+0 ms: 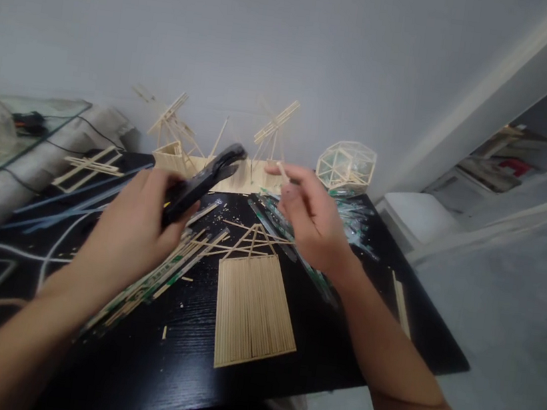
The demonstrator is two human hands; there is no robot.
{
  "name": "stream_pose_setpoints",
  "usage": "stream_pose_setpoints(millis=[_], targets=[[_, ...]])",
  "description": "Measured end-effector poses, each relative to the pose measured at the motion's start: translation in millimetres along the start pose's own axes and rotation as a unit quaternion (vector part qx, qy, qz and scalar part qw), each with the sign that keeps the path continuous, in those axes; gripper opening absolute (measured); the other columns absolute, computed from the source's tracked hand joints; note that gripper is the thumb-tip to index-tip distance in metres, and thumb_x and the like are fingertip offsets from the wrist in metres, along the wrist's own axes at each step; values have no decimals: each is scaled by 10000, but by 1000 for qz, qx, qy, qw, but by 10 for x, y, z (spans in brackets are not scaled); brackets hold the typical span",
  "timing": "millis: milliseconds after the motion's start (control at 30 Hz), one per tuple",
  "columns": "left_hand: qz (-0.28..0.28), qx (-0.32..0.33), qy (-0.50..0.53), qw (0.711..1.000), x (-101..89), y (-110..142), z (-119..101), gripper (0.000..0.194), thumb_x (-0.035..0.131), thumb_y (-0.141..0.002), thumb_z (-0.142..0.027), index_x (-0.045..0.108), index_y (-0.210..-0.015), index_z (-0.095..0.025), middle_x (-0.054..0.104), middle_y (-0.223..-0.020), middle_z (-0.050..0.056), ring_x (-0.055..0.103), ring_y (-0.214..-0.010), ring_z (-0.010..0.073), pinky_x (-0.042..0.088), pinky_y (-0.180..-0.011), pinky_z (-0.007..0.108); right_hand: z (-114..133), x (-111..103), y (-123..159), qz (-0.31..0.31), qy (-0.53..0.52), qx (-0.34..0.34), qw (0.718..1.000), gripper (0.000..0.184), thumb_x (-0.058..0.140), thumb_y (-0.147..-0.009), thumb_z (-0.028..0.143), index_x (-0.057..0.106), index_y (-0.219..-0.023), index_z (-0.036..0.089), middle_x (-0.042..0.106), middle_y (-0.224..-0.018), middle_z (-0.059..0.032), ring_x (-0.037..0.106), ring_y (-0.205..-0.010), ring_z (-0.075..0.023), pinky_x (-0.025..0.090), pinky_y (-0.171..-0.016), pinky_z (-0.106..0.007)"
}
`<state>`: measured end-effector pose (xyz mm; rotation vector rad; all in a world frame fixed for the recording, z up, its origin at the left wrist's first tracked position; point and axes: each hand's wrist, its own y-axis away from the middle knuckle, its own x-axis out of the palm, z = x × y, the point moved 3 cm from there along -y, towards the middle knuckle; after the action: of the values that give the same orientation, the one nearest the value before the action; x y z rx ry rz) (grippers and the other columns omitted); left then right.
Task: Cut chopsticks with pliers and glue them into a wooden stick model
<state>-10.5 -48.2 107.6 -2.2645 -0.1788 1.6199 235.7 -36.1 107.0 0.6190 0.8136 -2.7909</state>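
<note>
My left hand (137,227) is wrapped around a black plier-like hand tool (206,179). Its jawed tip points up and to the right, above the table, and a little yellow shows near the grip. To the right, my right hand (315,217) pinches a short thin wooden stick (282,171) between thumb and fingers. The stick and the tool are apart. Below and between both hands lies a flat panel of wooden sticks (255,310) side by side. A triangular stick frame (253,239) adjoins its far edge.
Loose sticks and green-printed plastic wrappers (158,277) lie left of the panel; more wrappers (352,222) are at right. Stick-built models (274,124) and a faceted stick frame (347,164) stand by the wall. A white cable (53,247) crosses the black table (171,366) at left.
</note>
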Motion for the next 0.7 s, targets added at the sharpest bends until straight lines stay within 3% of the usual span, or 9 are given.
stream_pose_setpoints(millis=[167,400,567,700], targets=[[4,40,61,997,74,-168,-289,386,523,-924,-489,513,-1210,-231,671,-1116,114,663,-961,302,526,-809,428,-18,0,-15,-26,-56,-9,998,251,440,-1072,372,595,-1242,274,479,-659,37,492,-595,-139,433,-608,-296],[12,82,47,995,237,-152,-353,329,531,-902,-381,534,-1170,-190,695,-1062,147,678,-937,329,508,-756,430,-40,-8,-35,-74,-48,-55,995,181,509,-1032,263,633,-917,201,590,-776,-7,544,-710,-134,438,-679,-301],[24,88,31,995,267,-146,-366,315,531,-893,-375,532,-1151,-193,711,-1031,146,688,-910,324,482,-709,407,-83,24,-22,-79,-34,-57,995,176,533,-1015,270,654,-906,200,554,-790,-16,483,-706,-144,396,-645,-307],[39,96,33,994,298,-147,-376,247,518,-905,-364,547,-1094,-207,708,-933,99,680,-814,272,452,-672,365,-118,37,-14,-81,-34,-44,995,191,557,-1015,321,664,-908,205,517,-761,-7,454,-686,-142,372,-616,-303]])
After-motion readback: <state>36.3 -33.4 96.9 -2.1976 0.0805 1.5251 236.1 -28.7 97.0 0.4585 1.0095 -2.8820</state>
